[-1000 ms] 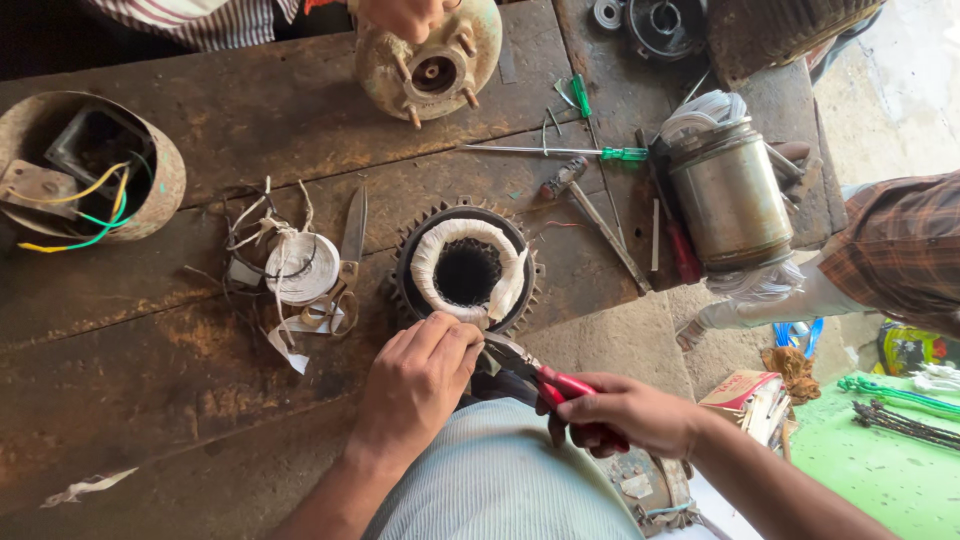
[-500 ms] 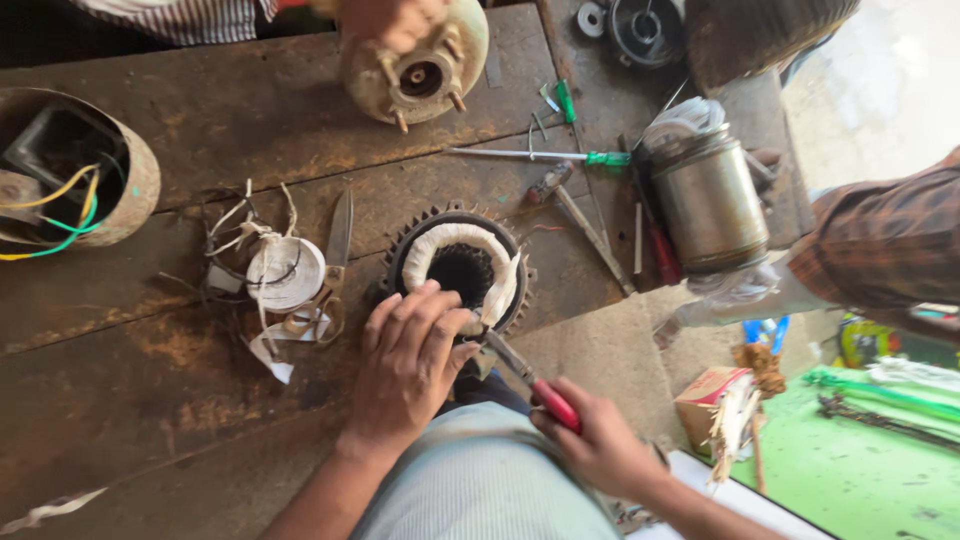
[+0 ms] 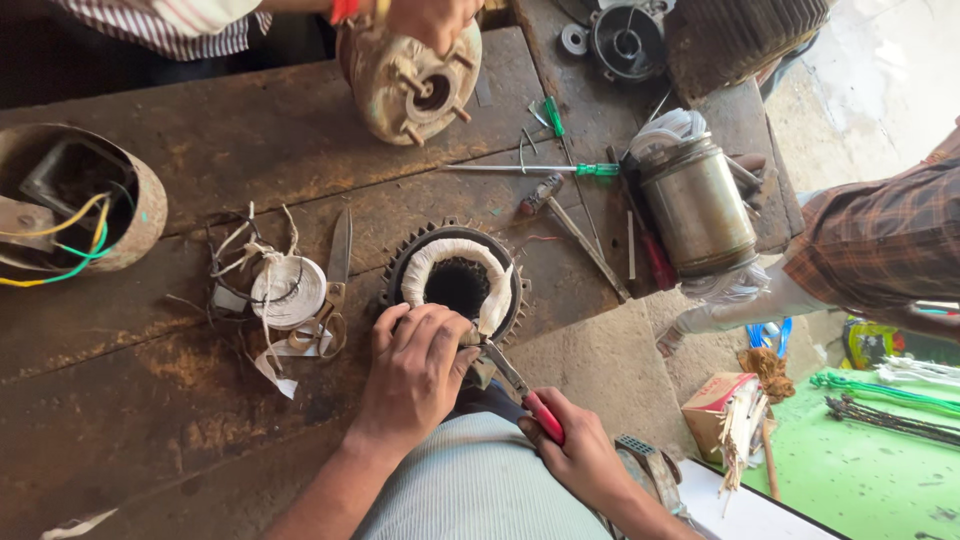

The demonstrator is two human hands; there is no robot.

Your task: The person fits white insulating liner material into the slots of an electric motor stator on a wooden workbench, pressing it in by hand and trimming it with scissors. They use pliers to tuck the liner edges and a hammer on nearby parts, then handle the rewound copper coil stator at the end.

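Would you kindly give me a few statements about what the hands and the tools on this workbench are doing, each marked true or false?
1. The left hand rests on the near edge of the round stator with the white-wrapped winding. True.
2. The right hand holds a hammer. False: it grips red-handled pliers whose tip reaches to the stator by the left hand's fingers.
3. A green-handled screwdriver lies on the wooden bench beyond the stator. True.
4. The roll of white tape sits to the right of the stator. False: it lies to its left, next to scissors.
5. Another person's hand is on the rusty motor end cover at the far side. True.
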